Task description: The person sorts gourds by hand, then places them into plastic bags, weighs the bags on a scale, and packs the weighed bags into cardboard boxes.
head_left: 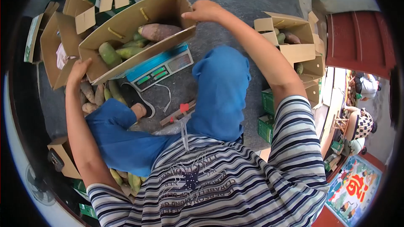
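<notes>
Both my hands grip an open cardboard box (168,5) by its opposite ends. My left hand (80,69) is closed on its near left corner, and my right hand (205,11) holds the rim at the right end. Inside lie several thick green radishes (110,54) and a large purplish-pink root (159,32). Yellow cord handles (144,14) show on the box's inner wall. Right beneath the box is a blue digital scale (180,62) with green-lit displays; the box overlaps its top plate in this view.
Open boxes (63,38) crowd the left, one with a pink cloth (62,55). Loose roots (99,94) lie by my foot. More boxes of roots (290,38) stand at right, near green cartons (265,128). A white cable (168,96) crosses the floor. Other people (360,124) sit beyond the doorway.
</notes>
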Demonstrator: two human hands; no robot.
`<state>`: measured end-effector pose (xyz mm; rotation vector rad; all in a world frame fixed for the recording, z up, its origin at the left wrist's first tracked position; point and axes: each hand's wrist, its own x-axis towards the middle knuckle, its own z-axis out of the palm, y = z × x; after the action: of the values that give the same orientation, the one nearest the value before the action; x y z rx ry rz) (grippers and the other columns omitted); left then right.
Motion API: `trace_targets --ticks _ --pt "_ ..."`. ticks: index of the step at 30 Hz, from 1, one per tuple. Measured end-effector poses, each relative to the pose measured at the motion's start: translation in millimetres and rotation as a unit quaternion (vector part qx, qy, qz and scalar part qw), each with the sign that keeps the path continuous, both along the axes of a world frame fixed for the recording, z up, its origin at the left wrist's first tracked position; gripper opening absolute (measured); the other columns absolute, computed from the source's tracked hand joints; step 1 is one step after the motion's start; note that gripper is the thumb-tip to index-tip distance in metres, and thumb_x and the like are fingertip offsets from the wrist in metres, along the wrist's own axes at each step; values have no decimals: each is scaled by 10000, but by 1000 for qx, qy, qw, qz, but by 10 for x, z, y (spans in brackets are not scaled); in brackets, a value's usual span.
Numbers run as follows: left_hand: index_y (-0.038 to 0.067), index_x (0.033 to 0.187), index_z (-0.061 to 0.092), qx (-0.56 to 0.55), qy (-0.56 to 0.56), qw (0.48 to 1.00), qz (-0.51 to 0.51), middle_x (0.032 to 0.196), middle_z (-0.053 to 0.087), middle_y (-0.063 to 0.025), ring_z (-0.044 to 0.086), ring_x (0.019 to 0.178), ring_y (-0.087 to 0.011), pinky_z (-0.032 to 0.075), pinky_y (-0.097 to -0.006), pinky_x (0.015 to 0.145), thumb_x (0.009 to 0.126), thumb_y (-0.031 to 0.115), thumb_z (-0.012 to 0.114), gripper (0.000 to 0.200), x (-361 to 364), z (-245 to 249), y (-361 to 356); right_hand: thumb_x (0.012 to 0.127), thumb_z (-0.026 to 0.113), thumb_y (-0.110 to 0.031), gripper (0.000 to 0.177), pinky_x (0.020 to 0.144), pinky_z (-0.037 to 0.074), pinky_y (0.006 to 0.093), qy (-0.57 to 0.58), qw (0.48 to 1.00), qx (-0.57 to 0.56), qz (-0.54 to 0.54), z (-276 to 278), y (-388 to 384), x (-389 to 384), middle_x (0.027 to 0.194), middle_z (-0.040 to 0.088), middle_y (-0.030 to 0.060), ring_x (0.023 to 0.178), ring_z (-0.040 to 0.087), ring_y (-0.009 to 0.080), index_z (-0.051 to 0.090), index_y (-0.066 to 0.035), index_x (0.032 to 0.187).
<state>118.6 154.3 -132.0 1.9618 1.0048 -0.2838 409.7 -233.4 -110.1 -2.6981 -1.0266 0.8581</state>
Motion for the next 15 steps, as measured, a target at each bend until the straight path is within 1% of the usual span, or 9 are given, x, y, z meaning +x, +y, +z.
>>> trace_targets --ticks 1,4,5,7,10,12,13,14,15 --pt "-31 1011 619 2 14 1000 6 916 658 -79 605 791 -152 469 -291 702 861 288 579 355 17 61 -72 784 537 -435 435 776 496 394 38 999 4 -8 -44 23 43 940 671 143 934 636 286 695 -55 924" --pt "-24 1007 619 -17 -38 999 0 904 658 -73 602 787 -139 460 -271 712 876 248 561 307 66 44 -43 776 512 -341 371 791 494 400 -18 998 33 -42 -100 18 41 945 671 148 928 635 308 690 -55 931" --pt "-23 1007 619 -18 -30 999 -3 903 658 -72 601 788 -136 459 -270 715 879 239 558 297 114 128 -100 764 496 -296 355 805 492 410 -4 999 31 -44 -22 -16 42 971 669 148 938 629 322 690 -58 941" --pt "-20 1006 620 -18 -11 1000 -3 901 658 -69 600 790 -131 458 -268 721 886 221 551 277 257 432 -339 764 499 -304 357 805 492 410 -23 997 47 -54 -33 -99 157 978 670 140 940 630 318 690 -69 952" --pt "-25 1010 616 -3 -26 1000 -17 899 659 -70 603 794 -129 462 -266 725 895 221 549 279 509 620 -642 768 507 -334 363 809 493 415 -38 995 67 -68 -144 -278 529 995 669 126 943 630 311 690 -101 977" --pt "-22 1010 614 -53 -73 996 -25 896 658 -65 602 791 -125 461 -264 722 900 224 546 278 745 602 -865 785 513 -392 382 819 492 404 -80 989 90 -88 -157 -511 848 1000 668 112 951 625 313 682 -133 1009" --pt "-21 1010 614 -79 -97 992 -27 894 658 -62 602 790 -124 460 -262 720 903 225 545 277 882 585 -1004 802 495 -384 379 828 488 399 -129 984 107 -59 -128 -660 1023 1022 667 93 953 620 319 673 -146 1038" --pt "-11 1002 617 -85 -108 990 -37 886 656 -49 597 779 -113 459 -260 710 908 226 540 266 1041 626 -1200 822 490 -373 357 834 486 403 -131 985 103 -54 48 -801 1137 1035 661 79 957 612 331 669 -153 1038" --pt "-3 986 623 -107 -118 987 -26 873 655 -40 589 760 -106 456 -261 691 905 230 545 259 1219 610 -1378 833 514 -359 316 814 494 411 -149 981 121 -19 197 -970 1256 1008 658 98 943 613 327 676 -131 979"
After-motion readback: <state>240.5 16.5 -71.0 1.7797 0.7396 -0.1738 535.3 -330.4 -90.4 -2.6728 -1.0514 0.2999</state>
